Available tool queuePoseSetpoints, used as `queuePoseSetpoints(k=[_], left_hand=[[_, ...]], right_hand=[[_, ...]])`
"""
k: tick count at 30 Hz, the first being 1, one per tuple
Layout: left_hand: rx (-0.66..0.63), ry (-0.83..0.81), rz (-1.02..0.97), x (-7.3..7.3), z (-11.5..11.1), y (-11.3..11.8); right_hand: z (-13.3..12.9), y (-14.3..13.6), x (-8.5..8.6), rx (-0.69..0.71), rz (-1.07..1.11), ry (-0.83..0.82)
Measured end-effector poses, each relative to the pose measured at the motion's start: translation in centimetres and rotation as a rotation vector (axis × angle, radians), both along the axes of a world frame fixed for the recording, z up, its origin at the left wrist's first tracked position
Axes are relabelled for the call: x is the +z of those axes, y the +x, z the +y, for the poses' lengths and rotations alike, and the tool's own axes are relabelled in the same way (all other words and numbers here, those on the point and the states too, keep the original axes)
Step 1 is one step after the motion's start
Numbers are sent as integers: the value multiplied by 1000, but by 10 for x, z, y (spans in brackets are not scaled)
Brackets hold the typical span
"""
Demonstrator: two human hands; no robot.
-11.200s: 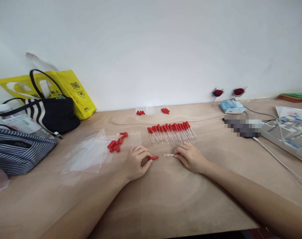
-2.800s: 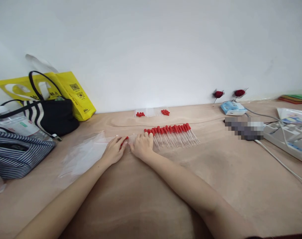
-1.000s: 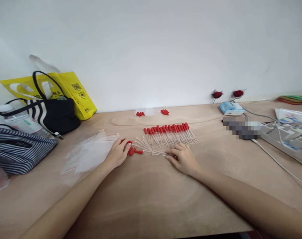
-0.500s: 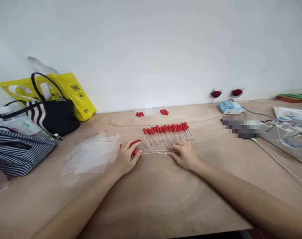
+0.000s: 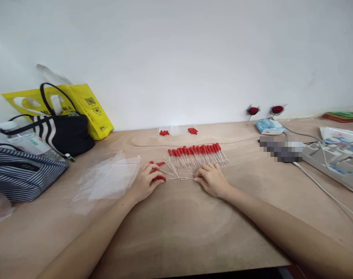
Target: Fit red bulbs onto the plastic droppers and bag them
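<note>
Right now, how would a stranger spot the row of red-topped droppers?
Start with the wooden table against the white wall, then find the right hand. Just beyond it, toward the wall, lies the row of red-topped droppers, slanting side by side. Unlike the two small red clusters nearer the wall, its red tops have thin, pale stems.

Left hand: thumb and forefinger closed about a red bulb, further red bulbs lying against the fingers. Right hand: fingertips at the ends of thin clear tubes; grip unconfirmed. Beyond, red-topped droppers lie in a row on the wooden table. Clear plastic bags lie beside the left hand.
</note>
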State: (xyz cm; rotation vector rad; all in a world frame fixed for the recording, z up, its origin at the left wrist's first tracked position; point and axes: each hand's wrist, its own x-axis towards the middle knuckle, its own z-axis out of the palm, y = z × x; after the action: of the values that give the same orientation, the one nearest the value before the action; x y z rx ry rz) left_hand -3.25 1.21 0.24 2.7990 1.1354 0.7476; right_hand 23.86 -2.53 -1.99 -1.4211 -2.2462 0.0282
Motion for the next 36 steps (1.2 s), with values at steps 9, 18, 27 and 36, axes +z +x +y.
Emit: queuePoseSetpoints(k=[9, 18, 27, 36], left_hand=[[70, -16, -271, -9, -16, 31], [32, -2, -215, -16, -13, 62], [81, -180, -358, -13, -12, 57], [-45, -544, -777, -20, -13, 59]], right_hand=[[-1, 15, -1, 17, 286, 65], [-9, 1, -5, 77, 289, 61], [-11, -3, -8, 113, 261, 96], [-13, -2, -6, 135, 250, 75]])
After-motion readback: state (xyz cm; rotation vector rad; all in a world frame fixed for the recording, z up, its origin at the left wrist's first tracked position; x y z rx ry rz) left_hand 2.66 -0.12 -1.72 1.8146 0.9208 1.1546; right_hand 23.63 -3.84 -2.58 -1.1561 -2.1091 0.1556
